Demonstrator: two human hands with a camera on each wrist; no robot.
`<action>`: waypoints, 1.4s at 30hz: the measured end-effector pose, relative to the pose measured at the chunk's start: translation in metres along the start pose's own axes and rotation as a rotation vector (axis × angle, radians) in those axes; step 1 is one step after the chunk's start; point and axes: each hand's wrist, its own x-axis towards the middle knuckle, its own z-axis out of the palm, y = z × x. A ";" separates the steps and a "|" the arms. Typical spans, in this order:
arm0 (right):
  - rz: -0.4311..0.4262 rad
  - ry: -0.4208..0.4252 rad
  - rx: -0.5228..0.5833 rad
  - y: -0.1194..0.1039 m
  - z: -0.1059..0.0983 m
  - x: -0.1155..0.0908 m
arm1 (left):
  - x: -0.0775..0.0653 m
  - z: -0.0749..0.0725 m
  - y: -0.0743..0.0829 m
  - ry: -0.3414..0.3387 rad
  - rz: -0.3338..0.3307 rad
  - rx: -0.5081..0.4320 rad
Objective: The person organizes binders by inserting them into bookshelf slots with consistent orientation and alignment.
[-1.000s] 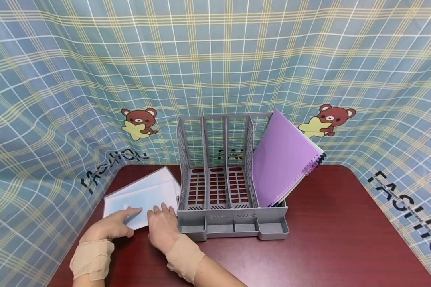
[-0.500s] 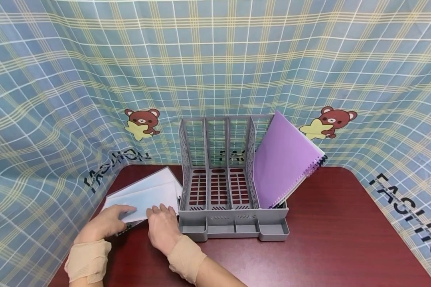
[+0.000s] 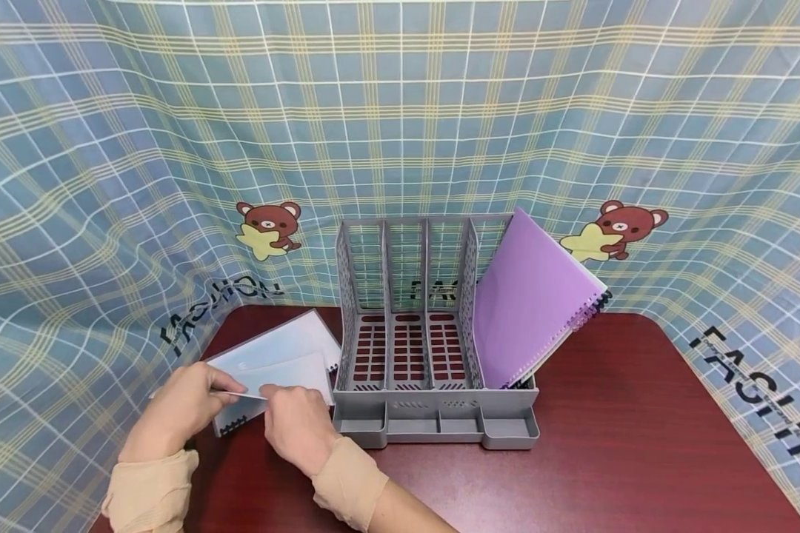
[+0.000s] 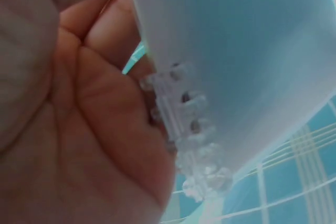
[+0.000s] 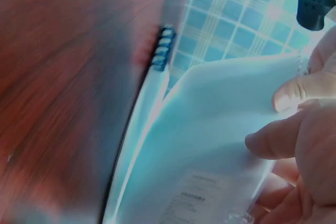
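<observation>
Though narrow, both grips [image 3: 178, 403] [image 3: 300, 423] on notebook [image 5: 215, 114]

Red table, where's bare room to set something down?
Bare table lies right of the gray organizer and purple notebook, and in front of the organizer. Its three left slots look empty. Crowded: left of the organizer, where the left hand and right hand hold a pale notebook over a black-ringed notebook.

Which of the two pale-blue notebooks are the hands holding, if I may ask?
The upper notebook, with clear rings; the lower notebook has black rings and lies on the table.
</observation>
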 end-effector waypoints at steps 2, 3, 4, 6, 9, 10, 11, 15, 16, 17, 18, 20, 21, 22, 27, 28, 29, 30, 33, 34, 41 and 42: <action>-0.009 -0.008 0.035 -0.002 -0.004 0.001 | -0.003 -0.003 0.005 -0.002 -0.004 0.014; -0.013 -0.008 0.048 -0.003 -0.005 0.001 | -0.004 -0.005 0.007 0.003 -0.005 0.026; -0.015 -0.008 0.056 -0.004 -0.006 0.002 | -0.005 -0.006 0.009 0.008 -0.006 0.034; -0.018 -0.010 0.058 -0.005 -0.007 0.002 | -0.007 -0.008 0.012 0.015 -0.006 0.048; -0.017 -0.021 0.053 -0.005 -0.007 0.001 | -0.008 -0.008 0.016 0.018 -0.006 0.052; -0.016 -0.026 0.055 -0.005 -0.006 0.001 | -0.008 -0.008 0.017 0.022 -0.005 0.055; -0.018 -0.030 0.059 -0.005 -0.006 0.001 | -0.009 -0.008 0.018 0.030 -0.002 0.061; -0.009 -0.024 0.094 -0.002 -0.005 0.000 | -0.009 -0.008 0.024 0.086 0.024 0.061; -0.003 -0.014 0.106 -0.001 -0.006 0.001 | -0.010 -0.009 0.027 0.106 0.029 0.057; 0.003 0.000 0.114 -0.001 -0.007 0.001 | -0.010 -0.009 0.030 0.129 0.037 0.052; 0.010 0.017 0.126 0.000 -0.007 0.002 | -0.012 -0.010 0.034 0.165 0.056 0.048; 0.030 0.061 0.158 0.002 -0.009 0.003 | -0.014 -0.013 0.043 0.272 0.124 0.042; 0.039 0.085 0.178 0.003 -0.010 0.004 | -0.015 -0.016 0.048 0.341 0.166 0.035; 0.050 0.109 0.197 0.004 -0.011 0.005 | -0.017 -0.018 0.054 0.426 0.210 0.025; 0.129 0.250 0.346 0.009 -0.019 0.009 | -0.024 -0.036 0.082 0.909 0.245 -0.104; 0.143 0.279 0.386 0.010 -0.022 0.010 | -0.026 -0.040 0.087 0.984 0.207 -0.144; 0.156 0.307 0.431 0.011 -0.025 0.011 | -0.028 -0.042 0.092 1.047 0.149 -0.187; 0.169 0.332 0.472 0.012 -0.029 0.013 | -0.029 -0.043 0.096 1.097 0.100 -0.229; 0.197 0.389 0.568 0.017 -0.044 0.016 | -0.027 -0.043 0.104 1.130 -0.055 -0.332; 0.207 0.402 0.602 0.019 -0.049 0.016 | -0.025 -0.042 0.104 1.117 -0.084 -0.359; 0.266 0.525 0.688 0.036 -0.095 0.011 | -0.007 -0.029 0.097 0.989 -0.145 -0.537; 0.284 0.538 0.700 0.039 -0.102 0.009 | -0.007 -0.027 0.097 0.973 -0.153 -0.558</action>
